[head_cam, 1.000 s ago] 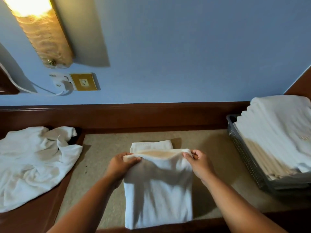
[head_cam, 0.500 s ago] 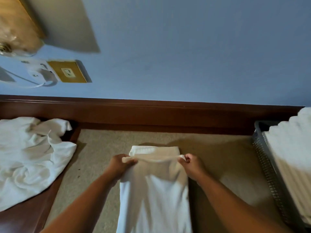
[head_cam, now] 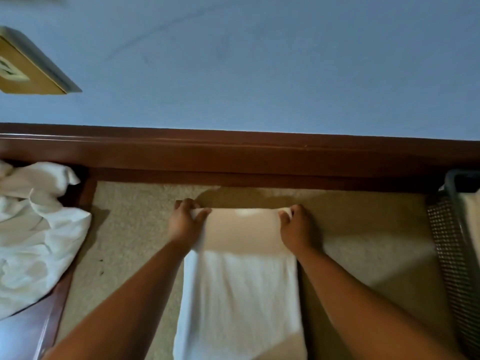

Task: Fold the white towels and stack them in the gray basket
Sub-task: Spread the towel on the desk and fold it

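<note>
On mat, centre: towel, white, part-folded, lying flat between pile of unfolded towels at left and basket at right edge; judged light, limp and not slippery, best taken by its two far corners so the edge stays taut. Left hand and right hand: apart, each pinching one far corner. Against half a second ago: hands and held edge lie nearer the rail, the lower layer beyond them no longer shows, and the basket is mostly out of view.
</note>
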A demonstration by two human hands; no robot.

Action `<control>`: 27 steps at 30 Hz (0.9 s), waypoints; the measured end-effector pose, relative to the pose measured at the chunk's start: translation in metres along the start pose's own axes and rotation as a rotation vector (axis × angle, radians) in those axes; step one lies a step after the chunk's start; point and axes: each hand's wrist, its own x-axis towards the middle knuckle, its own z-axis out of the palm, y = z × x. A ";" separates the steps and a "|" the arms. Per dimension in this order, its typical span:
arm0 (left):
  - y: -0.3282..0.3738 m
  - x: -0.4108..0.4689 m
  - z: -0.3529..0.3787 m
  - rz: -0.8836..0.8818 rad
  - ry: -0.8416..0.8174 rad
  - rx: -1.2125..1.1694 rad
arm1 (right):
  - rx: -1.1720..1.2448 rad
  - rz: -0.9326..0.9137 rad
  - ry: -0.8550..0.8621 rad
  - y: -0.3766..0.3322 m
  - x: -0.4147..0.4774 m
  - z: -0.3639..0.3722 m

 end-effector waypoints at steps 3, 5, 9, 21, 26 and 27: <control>0.006 -0.004 -0.007 -0.045 -0.096 0.167 | 0.120 0.079 -0.088 -0.005 -0.007 0.000; 0.009 -0.005 -0.016 -0.111 -0.251 0.179 | 0.294 0.176 -0.242 -0.007 -0.011 -0.004; 0.022 -0.018 -0.052 -0.211 -0.576 -0.118 | 0.533 0.277 -0.407 -0.014 -0.020 -0.034; 0.058 -0.207 -0.195 0.917 -0.066 -0.049 | 0.264 -0.872 0.097 0.002 -0.198 -0.187; -0.055 -0.228 -0.116 0.835 -0.015 0.298 | -0.064 -0.885 0.085 0.069 -0.229 -0.071; -0.079 -0.233 -0.098 0.709 -0.087 0.407 | -0.123 -0.815 -0.039 0.084 -0.233 -0.047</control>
